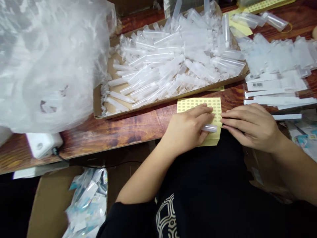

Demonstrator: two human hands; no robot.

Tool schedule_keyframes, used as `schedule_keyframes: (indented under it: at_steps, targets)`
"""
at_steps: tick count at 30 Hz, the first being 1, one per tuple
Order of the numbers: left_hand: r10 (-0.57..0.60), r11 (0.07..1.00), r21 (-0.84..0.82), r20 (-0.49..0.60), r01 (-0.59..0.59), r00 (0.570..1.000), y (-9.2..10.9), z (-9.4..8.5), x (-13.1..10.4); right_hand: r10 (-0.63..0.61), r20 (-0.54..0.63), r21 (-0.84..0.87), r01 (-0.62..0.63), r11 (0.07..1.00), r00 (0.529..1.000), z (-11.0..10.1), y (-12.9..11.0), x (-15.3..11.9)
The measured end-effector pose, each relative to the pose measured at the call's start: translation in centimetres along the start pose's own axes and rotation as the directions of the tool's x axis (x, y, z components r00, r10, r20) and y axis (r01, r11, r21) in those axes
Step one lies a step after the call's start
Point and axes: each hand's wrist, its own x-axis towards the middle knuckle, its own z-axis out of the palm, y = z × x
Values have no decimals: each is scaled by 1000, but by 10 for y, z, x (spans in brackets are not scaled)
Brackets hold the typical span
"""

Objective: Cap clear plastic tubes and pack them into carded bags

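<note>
A yellow sheet (182,105) with rows of small oval stickers lies at the table's front edge, its lower part over the edge. My left hand (189,127) rests on the sheet, its fingers closed round a small clear plastic tube (210,128) that sticks out to the right. At the sheet's right edge, my right hand (252,125) has its thumb and fingertips pressed together; what they hold, if anything, is too small to tell. Behind the sheet stands a shallow cardboard tray (158,105) heaped with clear plastic tubes (158,62).
A large translucent bag (47,62) fills the left, with a white device (43,143) and cable below it. Packaged items (279,56) and white labels (274,86) lie at right. Below the table, an open box (52,198) holds bagged items (86,201).
</note>
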Motion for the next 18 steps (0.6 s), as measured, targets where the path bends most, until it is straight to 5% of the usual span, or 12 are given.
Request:
schedule_keyframes:
  at_steps: [12, 18]
  targets:
    - [-63, 993, 73, -348, 94, 935, 18, 41, -17, -36, 8, -84, 36, 996, 999, 4, -13, 9]
    - [-47, 993, 80, -385, 84, 922, 18, 46, -18, -110, 51, -108, 115, 987, 993, 3, -13, 11]
